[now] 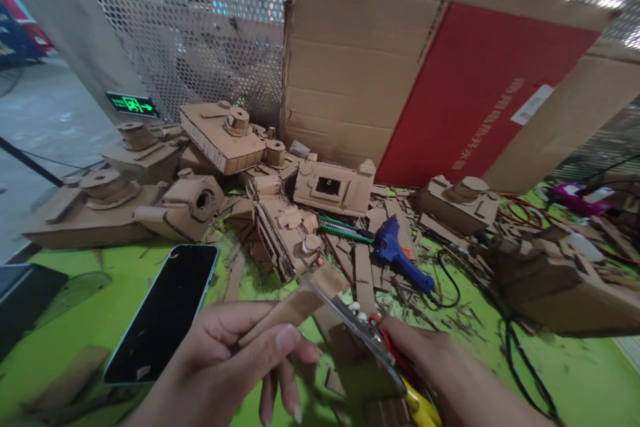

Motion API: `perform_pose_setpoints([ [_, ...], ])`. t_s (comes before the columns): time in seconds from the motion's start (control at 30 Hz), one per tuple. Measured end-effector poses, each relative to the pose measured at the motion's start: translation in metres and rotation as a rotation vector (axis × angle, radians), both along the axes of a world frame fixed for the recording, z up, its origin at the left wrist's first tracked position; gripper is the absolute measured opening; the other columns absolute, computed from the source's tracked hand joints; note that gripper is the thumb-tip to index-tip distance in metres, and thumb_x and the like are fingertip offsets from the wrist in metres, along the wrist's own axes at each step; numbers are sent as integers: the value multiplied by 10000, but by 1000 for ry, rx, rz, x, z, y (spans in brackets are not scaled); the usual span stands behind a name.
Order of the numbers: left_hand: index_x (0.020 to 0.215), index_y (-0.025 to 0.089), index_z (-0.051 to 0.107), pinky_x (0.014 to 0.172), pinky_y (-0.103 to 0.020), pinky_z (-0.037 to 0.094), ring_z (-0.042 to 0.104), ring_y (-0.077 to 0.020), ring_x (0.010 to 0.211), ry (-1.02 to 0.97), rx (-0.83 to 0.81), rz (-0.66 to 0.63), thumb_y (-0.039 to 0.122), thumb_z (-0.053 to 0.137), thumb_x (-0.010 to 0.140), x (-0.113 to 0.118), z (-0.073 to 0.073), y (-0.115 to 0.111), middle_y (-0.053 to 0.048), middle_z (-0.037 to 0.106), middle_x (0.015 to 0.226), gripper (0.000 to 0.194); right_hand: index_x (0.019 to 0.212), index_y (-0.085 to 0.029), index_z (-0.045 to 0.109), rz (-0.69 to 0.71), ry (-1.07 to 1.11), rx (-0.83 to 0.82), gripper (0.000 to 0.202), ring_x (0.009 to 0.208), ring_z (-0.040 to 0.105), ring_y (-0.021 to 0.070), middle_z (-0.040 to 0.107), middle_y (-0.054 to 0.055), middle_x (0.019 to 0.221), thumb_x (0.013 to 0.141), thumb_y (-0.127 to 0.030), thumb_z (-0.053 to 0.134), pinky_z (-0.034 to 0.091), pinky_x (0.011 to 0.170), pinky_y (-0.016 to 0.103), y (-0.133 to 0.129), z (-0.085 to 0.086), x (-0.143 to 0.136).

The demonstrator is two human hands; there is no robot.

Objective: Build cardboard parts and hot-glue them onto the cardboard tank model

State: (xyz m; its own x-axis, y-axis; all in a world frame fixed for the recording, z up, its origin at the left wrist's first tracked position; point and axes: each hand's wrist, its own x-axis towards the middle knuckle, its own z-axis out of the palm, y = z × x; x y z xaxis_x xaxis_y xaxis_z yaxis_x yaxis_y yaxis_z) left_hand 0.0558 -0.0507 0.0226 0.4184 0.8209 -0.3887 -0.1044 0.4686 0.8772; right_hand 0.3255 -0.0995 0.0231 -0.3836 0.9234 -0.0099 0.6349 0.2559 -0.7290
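Observation:
A narrow cardboard strip (300, 303) is pinched between the thumb and fingers of my left hand (250, 353). My right hand (425, 353) grips a pair of scissors (350, 320) with red and yellow on the handles. The blades reach up and left and cross the strip near its far end. Whether they have cut into it, I cannot tell. Just beyond the scissors, a blue glue gun (400, 257) lies on its side by a green utility knife (345, 230). A cardboard model (285, 220) lies past the strip's far end.
A phone (165, 313) lies to the left on the green table (235, 407). Cardboard models (220, 137) crowd the back left, with another (565, 280) at right. Scraps litter the middle. A black cord (520, 360) trails at right, and a large cardboard box (360, 67) stands behind.

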Motion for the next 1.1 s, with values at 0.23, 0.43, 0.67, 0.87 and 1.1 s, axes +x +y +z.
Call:
perform_pose_setpoints([
  [0.23,692,197,886,438,-151,465,611,-104,442,-16,3,-27,662,923,746,-2,-3,0,-43,695,521,470,958,-236,717,-10,-44,-1,403,633,666,222,758,56,765,933,-635,666,558,567,296,0,-3,-1],
  [0.43,713,202,877,455,-153,474,639,-111,459,-12,23,-62,661,872,815,-6,-5,-2,-36,702,534,471,974,-216,717,26,-128,-83,297,591,617,164,725,19,754,966,-511,684,500,536,244,-1,-5,-1],
  [0.67,717,180,843,445,-154,496,638,-101,443,-116,-24,-56,610,883,834,-7,-9,-1,-33,733,575,447,902,-215,729,-15,-127,-45,409,570,596,166,702,30,689,1045,-568,578,497,541,256,-5,-12,-4],
  [0.87,670,157,788,423,-144,495,625,-92,443,-149,-60,43,548,902,843,-5,-8,4,-20,733,606,443,785,-210,628,-53,-52,10,533,493,390,113,517,-42,592,1072,-642,506,376,470,234,2,-20,-2],
  [1.1,949,179,856,479,-219,593,743,-204,657,-243,-99,115,453,873,883,-4,-2,7,-98,852,864,282,767,-250,454,-160,51,50,459,572,302,134,359,-62,650,1058,-596,534,291,498,267,2,-31,9],
])
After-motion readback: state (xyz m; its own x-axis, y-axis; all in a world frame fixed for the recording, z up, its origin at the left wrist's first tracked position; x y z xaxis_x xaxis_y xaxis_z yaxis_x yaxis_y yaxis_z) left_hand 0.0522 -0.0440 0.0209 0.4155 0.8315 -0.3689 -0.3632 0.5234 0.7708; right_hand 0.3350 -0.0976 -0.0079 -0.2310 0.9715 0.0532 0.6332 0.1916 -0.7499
